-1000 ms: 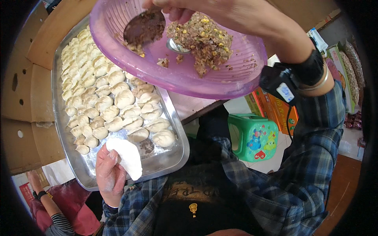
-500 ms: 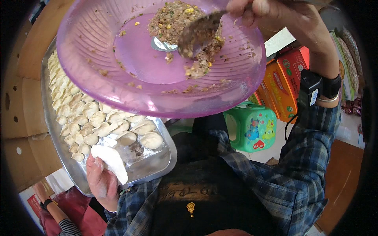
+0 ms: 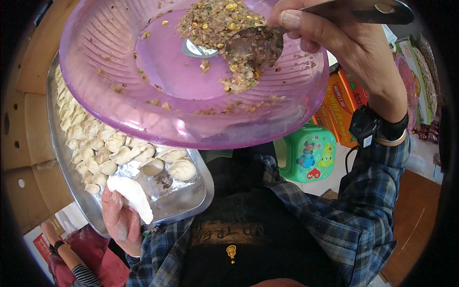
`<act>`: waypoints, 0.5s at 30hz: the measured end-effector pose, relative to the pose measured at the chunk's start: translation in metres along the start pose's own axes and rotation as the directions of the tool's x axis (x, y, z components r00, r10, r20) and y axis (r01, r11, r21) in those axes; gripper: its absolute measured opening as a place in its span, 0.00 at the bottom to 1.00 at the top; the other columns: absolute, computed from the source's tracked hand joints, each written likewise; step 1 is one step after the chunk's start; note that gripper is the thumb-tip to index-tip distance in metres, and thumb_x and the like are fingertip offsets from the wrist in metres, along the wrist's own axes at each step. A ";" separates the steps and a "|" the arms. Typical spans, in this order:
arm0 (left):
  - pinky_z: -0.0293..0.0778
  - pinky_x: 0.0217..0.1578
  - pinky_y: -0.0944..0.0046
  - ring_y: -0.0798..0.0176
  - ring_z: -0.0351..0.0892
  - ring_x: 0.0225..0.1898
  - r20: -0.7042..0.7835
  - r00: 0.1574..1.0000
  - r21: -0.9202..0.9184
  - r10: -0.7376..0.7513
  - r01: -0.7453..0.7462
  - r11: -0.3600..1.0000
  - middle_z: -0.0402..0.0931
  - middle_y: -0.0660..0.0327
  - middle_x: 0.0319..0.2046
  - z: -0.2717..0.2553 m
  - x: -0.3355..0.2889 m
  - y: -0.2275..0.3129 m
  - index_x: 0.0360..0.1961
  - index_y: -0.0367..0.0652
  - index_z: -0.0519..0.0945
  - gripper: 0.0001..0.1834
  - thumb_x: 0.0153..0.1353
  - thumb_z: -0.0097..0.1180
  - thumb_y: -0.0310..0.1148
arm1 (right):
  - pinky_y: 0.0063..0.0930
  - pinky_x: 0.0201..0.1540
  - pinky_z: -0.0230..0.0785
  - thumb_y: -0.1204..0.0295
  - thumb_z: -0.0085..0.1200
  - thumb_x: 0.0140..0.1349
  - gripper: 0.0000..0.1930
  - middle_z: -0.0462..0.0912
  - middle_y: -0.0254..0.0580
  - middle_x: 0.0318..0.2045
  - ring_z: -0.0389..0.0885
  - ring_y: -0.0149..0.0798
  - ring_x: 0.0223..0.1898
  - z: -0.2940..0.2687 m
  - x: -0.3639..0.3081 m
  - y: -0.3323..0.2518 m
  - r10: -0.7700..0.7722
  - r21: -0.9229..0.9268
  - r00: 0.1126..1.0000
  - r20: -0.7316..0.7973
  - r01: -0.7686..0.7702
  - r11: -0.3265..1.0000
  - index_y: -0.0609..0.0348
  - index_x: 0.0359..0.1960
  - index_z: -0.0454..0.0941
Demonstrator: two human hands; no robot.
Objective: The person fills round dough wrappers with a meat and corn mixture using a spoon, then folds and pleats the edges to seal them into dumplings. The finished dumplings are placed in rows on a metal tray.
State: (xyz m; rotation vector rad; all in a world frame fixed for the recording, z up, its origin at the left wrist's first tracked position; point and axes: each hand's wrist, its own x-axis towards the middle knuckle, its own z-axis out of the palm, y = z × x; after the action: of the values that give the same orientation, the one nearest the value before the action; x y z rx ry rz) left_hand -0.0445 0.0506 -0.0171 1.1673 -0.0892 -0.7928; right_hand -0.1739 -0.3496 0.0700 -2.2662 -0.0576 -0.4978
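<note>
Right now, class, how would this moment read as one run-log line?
left hand: holds white dough wrapper | right hand: holds spoon at filling | filling: in purple basin | dumplings: on metal tray

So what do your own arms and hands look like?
The left hand and right hand are ungloved. The sleeves are blue-grey plaid. The right wrist wears a black band, a boxy black device with a pale label and dark cable, and a pale bangle.

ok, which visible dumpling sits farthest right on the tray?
The plump pale dumpling nearest the right wall of the metal tray; every other visible one lies farther left. The purple bowl hides part of the tray.
</note>
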 end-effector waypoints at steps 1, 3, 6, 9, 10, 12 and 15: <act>0.78 0.44 0.63 0.62 0.78 0.46 0.038 0.999 -0.019 -0.011 0.012 1.000 0.75 0.57 0.47 0.001 0.000 0.001 0.59 0.38 0.66 0.22 0.67 0.49 0.35 | 0.21 0.32 0.71 0.73 0.53 0.66 0.09 0.82 0.40 0.30 0.77 0.29 0.29 0.001 0.000 -0.003 0.021 0.041 1.000 0.004 -0.021 0.999 0.66 0.43 0.79; 0.77 0.44 0.63 0.60 0.79 0.44 -0.017 1.000 -0.031 0.015 -0.015 0.999 0.77 0.54 0.45 0.005 -0.001 0.000 0.55 0.34 0.68 0.21 0.64 0.51 0.32 | 0.21 0.30 0.71 0.73 0.53 0.66 0.09 0.82 0.40 0.30 0.77 0.28 0.28 0.001 0.001 -0.010 0.062 0.112 0.997 0.043 -0.067 0.991 0.66 0.42 0.79; 0.76 0.45 0.63 0.60 0.80 0.43 -0.078 0.996 -0.020 0.041 -0.043 0.999 0.78 0.53 0.44 0.010 -0.002 -0.002 0.53 0.31 0.69 0.20 0.62 0.51 0.31 | 0.19 0.29 0.71 0.70 0.52 0.67 0.10 0.82 0.38 0.30 0.77 0.27 0.27 0.000 0.001 -0.024 0.217 0.181 0.973 0.077 -0.227 0.957 0.65 0.41 0.80; 0.76 0.46 0.64 0.61 0.80 0.42 -0.042 0.999 -0.017 0.032 -0.032 0.999 0.78 0.53 0.44 0.015 0.000 -0.002 0.53 0.30 0.70 0.19 0.63 0.50 0.29 | 0.18 0.27 0.72 0.68 0.51 0.67 0.12 0.82 0.38 0.29 0.78 0.26 0.26 0.009 0.006 -0.026 0.259 0.227 0.965 0.025 -0.258 0.939 0.66 0.40 0.80; 0.76 0.46 0.65 0.62 0.80 0.42 -0.033 0.999 0.003 0.022 -0.022 1.000 0.79 0.54 0.44 0.016 0.000 -0.002 0.53 0.30 0.70 0.19 0.63 0.50 0.29 | 0.18 0.27 0.72 0.67 0.51 0.67 0.12 0.82 0.38 0.29 0.78 0.26 0.25 0.010 0.008 -0.027 0.273 0.258 0.962 0.011 -0.266 0.929 0.66 0.39 0.80; 0.77 0.44 0.65 0.62 0.81 0.42 0.001 1.000 0.008 -0.008 0.008 1.000 0.79 0.54 0.43 0.019 0.001 -0.001 0.53 0.30 0.70 0.18 0.63 0.49 0.28 | 0.18 0.26 0.72 0.67 0.51 0.67 0.13 0.81 0.39 0.27 0.78 0.27 0.24 0.013 0.011 -0.026 0.324 0.336 0.946 -0.001 -0.305 0.891 0.67 0.39 0.79; 0.78 0.43 0.65 0.61 0.81 0.41 0.032 0.998 -0.002 -0.048 0.048 0.999 0.79 0.53 0.43 0.023 0.001 0.000 0.53 0.30 0.71 0.18 0.63 0.50 0.27 | 0.19 0.24 0.73 0.67 0.51 0.67 0.12 0.81 0.40 0.24 0.79 0.28 0.21 0.024 0.017 -0.022 0.456 0.442 0.888 -0.062 -0.385 0.810 0.66 0.36 0.79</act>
State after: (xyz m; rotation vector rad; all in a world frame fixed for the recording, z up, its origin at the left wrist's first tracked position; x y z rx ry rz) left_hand -0.0541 0.0321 -0.0073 1.1582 -0.0871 -0.8536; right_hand -0.1552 -0.3192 0.0776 -1.7330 0.3871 -0.3850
